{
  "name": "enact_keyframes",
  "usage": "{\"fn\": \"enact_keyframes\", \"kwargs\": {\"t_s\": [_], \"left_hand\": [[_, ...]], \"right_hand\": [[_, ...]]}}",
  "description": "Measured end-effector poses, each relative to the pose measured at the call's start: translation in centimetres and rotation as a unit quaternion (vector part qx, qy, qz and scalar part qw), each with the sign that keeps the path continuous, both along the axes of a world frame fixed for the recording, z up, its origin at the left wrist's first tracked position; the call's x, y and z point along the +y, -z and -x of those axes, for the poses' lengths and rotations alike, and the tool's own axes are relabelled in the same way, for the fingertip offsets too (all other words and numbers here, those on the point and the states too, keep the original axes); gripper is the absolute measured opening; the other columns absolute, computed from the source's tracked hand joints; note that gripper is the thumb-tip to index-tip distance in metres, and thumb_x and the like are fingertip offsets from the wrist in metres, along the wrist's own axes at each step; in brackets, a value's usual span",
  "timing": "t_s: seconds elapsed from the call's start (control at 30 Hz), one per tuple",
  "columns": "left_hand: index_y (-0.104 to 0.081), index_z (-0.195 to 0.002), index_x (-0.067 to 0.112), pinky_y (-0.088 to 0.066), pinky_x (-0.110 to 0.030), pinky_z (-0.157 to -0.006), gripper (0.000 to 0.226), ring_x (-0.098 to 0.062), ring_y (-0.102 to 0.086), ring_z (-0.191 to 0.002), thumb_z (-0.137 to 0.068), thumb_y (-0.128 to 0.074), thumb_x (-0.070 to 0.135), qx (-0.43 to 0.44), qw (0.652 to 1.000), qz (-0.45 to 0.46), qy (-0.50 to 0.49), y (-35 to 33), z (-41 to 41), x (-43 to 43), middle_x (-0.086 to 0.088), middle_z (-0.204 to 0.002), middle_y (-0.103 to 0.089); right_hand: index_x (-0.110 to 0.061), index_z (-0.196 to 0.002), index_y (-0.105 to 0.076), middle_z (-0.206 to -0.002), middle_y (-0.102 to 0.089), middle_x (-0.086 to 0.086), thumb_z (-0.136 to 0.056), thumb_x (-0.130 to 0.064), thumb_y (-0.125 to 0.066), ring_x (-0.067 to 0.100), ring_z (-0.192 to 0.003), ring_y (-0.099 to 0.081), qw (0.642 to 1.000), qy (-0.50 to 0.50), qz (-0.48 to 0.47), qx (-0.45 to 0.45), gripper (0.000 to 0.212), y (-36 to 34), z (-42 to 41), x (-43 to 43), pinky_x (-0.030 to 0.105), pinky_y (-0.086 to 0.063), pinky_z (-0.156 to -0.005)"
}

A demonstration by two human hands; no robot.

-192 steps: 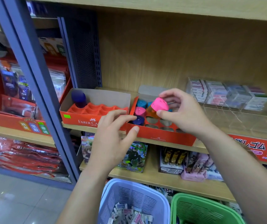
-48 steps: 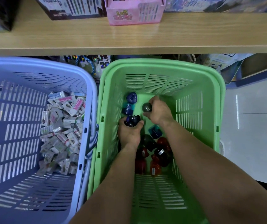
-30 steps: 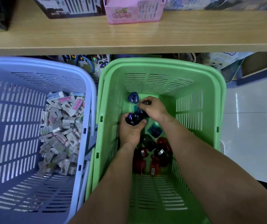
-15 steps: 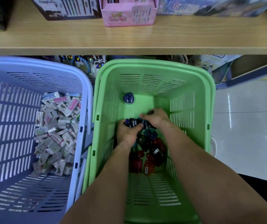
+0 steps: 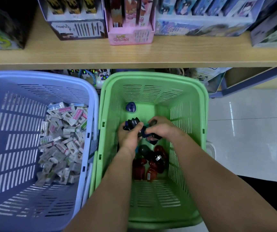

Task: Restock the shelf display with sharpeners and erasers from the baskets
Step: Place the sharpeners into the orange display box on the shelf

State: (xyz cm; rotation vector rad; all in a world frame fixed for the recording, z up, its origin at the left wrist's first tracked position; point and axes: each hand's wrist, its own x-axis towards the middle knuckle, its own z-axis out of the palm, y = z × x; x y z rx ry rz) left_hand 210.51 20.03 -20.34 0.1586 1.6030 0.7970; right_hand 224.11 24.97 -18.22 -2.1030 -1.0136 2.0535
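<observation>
Floor [image 5: 251, 139]: eraser basket [image 5: 34, 76], sharpener basket [image 5: 151, 76]

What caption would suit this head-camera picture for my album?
Left hand and right hand grip dark sharpeners inside the green basket; wrapped erasers lie in the blue basket beside it.

Top of green basket [image 5: 189, 91] open; clear way in from above. Mid-floor blocked by left hand [image 5: 129, 136], right hand [image 5: 161, 128] and the sharpeners [image 5: 151, 159] heaped just behind them. Far end bare save one blue sharpener [image 5: 131, 107]; nearest strip of floor bare. Blue basket [image 5: 0, 77] sits against its left wall: erasers [image 5: 62, 139] crowd the right half, left half free. Shelf [image 5: 134, 59] edge runs just beyond both far rims.
</observation>
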Motion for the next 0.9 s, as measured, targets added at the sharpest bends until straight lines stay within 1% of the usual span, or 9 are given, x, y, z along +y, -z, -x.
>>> {"fn": "enact_keyframes", "kwargs": {"t_s": [0.1,0.17,0.27,0.37,0.43,0.53,0.67,0.8,0.9], "left_hand": [[-0.056,-0.112,0.025,-0.059,-0.033,-0.086,0.041,-0.022,-0.071,-0.1,-0.082,-0.084,0.02,-0.004,0.999,-0.038,0.026,-3.1,-0.2,0.4,-0.006,-0.11,-0.071],[-0.055,-0.123,0.019,-0.058,-0.04,-0.094,0.05,-0.023,-0.071,-0.101,-0.082,-0.084,0.021,-0.009,0.998,-0.057,0.04,-5.3,0.1,0.6,-0.006,-0.109,-0.072],[-0.055,-0.128,0.013,-0.06,-0.033,-0.081,0.053,-0.023,-0.074,-0.094,-0.083,-0.083,0.017,-0.025,0.994,-0.095,0.045,-9.0,0.8,1.0,-0.007,-0.107,-0.073],[-0.052,-0.133,0.01,-0.057,-0.029,-0.071,0.066,-0.019,-0.073,-0.083,-0.079,-0.087,0.023,-0.039,0.989,-0.131,0.062,-13.1,2.0,1.4,-0.011,-0.108,-0.073],[-0.052,-0.133,0.007,-0.056,-0.028,-0.067,0.07,-0.019,-0.072,-0.08,-0.077,-0.089,0.025,-0.049,0.982,-0.161,0.088,-16.4,3.1,1.7,-0.011,-0.107,-0.073],[-0.059,-0.119,0.02,-0.055,-0.028,-0.064,0.046,-0.016,-0.069,-0.074,-0.081,-0.084,0.018,-0.026,0.968,-0.214,0.132,-22.0,5.9,2.1,-0.007,-0.1,-0.071],[-0.062,-0.123,0.034,-0.06,-0.035,-0.071,0.052,-0.013,-0.07,-0.073,-0.081,-0.084,0.012,0.036,0.939,-0.283,0.193,-28.8,10.2,1.2,-0.001,-0.096,-0.072],[-0.065,-0.12,0.029,-0.06,-0.025,-0.066,0.049,-0.006,-0.069,-0.074,-0.081,-0.084,0.008,0.064,0.927,-0.332,0.16,-32.7,12.4,-0.5,-0.002,-0.1,-0.071],[-0.066,-0.117,0.027,-0.063,-0.034,-0.068,0.046,-0.016,-0.07,-0.079,-0.08,-0.084,0.007,0.069,0.93,-0.347,0.099,-33.9,13.7,-1.3,-0.005,-0.1,-0.071]], "right_hand": [[0.0,-0.109,-0.055,-0.098,-0.07,0.032,-0.08,0.006,-0.076,0.038,-0.078,-0.073,0.997,-0.063,-0.028,-0.016,0.036,-3.7,-0.3,0.1,0.051,-0.062,-0.078],[-0.003,-0.111,-0.057,-0.103,-0.07,0.029,-0.08,0.001,-0.079,0.039,-0.084,-0.074,0.996,-0.081,-0.033,-0.01,0.038,-6.4,-0.7,0.4,0.051,-0.062,-0.08],[-0.007,-0.115,-0.059,-0.102,-0.071,0.02,-0.083,-0.014,-0.083,0.03,-0.078,-0.073,0.993,-0.11,-0.05,0.005,0.041,-11.0,-1.2,0.7,0.038,-0.062,-0.068],[-0.012,-0.106,-0.068,-0.091,-0.068,0.013,-0.085,-0.038,-0.079,0.022,-0.071,-0.063,0.979,-0.168,-0.105,-0.04,0.035,-15.9,-1.1,0.6,0.025,-0.051,-0.049],[-0.021,-0.107,-0.071,-0.089,-0.068,0.011,-0.09,-0.044,-0.073,0.016,-0.065,-0.056,0.983,-0.134,-0.126,-0.016,0.029,-18.8,-0.7,0.1,0.021,-0.043,-0.045],[-0.027,-0.118,-0.07,-0.093,-0.074,0.009,-0.097,-0.034,-0.064,0.011,-0.055,-0.051,0.983,0.008,-0.161,0.092,0.023,-22.4,0.5,-1.1,0.021,-0.036,-0.043],[-0.032,-0.128,-0.068,-0.118,-0.073,0.011,-0.098,-0.025,-0.06,0.012,-0.051,-0.044,0.936,0.149,-0.221,0.229,0.032,-26.1,3.6,-2.9,0.022,-0.035,-0.04],[-0.038,-0.132,-0.064,-0.115,-0.074,0.0,-0.101,-0.023,-0.057,0.013,-0.05,-0.044,0.905,0.17,-0.289,0.263,0.036,-29.1,8.4,-4.4,0.026,-0.038,-0.041],[-0.039,-0.133,-0.062,-0.084,-0.072,-0.003,-0.1,-0.025,-0.06,0.013,-0.049,-0.046,0.901,0.119,-0.349,0.228,0.036,-30.0,10.9,-5.1,0.028,-0.042,-0.043]]}}
